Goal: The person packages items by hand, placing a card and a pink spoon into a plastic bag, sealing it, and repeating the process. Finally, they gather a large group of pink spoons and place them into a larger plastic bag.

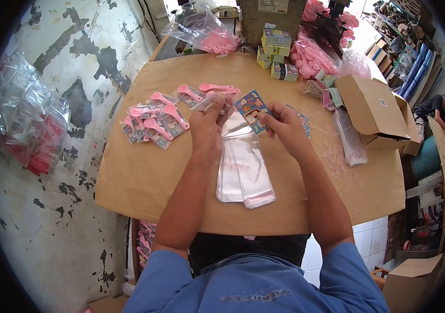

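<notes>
My left hand (213, 119) is closed, pinching a small clear plastic bag (199, 105); a pink spoon end (231, 92) shows at its fingertips. Between the thumb and fingers of my right hand (284, 127) is a blue printed card (253, 110), held up close to the left fingertips. Below both hands lies a stack of clear plastic bags (238, 169) on the brown-covered table (160, 172). To the left is a pile of pink spoons (155, 128) packed with printed cards. More blue cards (302, 121) lie behind my right hand, partly hidden.
Stacks of cards (277, 43) stand at the back, beside a heap of pink spoons (311, 56). A cardboard box (376, 110) sits at the right with another bundle of clear bags (352, 141). Clear packaging hangs on the left wall. Another person (434, 112) is at far right.
</notes>
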Demonstrator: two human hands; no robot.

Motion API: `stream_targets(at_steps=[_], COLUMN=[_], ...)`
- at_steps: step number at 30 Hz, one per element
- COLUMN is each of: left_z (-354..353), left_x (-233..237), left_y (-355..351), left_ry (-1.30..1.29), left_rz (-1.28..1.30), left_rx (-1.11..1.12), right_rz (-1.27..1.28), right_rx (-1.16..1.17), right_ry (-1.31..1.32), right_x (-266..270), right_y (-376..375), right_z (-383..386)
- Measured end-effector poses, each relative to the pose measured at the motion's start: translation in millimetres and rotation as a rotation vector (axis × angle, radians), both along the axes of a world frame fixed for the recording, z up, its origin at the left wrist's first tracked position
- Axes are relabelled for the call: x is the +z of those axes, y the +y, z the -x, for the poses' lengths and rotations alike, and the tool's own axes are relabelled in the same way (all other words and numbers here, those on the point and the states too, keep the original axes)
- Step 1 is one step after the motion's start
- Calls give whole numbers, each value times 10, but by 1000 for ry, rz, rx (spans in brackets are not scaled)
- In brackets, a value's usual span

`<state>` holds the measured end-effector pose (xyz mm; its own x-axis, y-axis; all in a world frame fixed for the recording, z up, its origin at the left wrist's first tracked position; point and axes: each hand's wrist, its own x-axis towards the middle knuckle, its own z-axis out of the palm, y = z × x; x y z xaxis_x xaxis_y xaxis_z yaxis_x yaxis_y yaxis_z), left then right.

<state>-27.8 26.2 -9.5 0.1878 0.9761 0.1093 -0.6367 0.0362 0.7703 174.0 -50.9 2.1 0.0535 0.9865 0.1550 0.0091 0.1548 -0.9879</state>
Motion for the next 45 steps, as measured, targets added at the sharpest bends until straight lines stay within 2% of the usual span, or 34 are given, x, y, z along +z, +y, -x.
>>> stream_targets(at_steps=[7,10,13,16,22,25,28,34,37,40,43,45], left_z=[-86,-92,-76,-80,-92,-120,-183,-214,-244,-189,-148,-134], left_x=[81,96,68,30,125,138,66,-61,2,60,101,89], left_y=[-85,-94,-93,-89,-137,-167,-215,-191,-224,-183,-163,-133], left_ry=[-53,-56,-2,24,11,40,94,179,99,-72,-256,-278], left_rz=[-18,-18,-53,-62,-72,-75,-100,-115,-157,-48,-68,-84], left_rx=[-104,-132,-167,-210,-151,-168,-216,-258,-219,-300,-274,-261], right_rz=[-5,-3,2,34,107,181,61,38,79,81,99,136], right_rx=[-50,-28,62,109,18,22,40,-52,-17,36,-16,-21], right_ry=[124,43,-184,-165,233,247,288,181,220,160,149,123], right_x=[-5,-31,-21,-12,-57,-22,-120,-135,-107,-131,-97,-75], right_y=[-8,-9,-12,-11,12,1,48,20,1,-23,-77,-104], right_z=[104,101,55,14,-2,16,92,208,280,269,359,398])
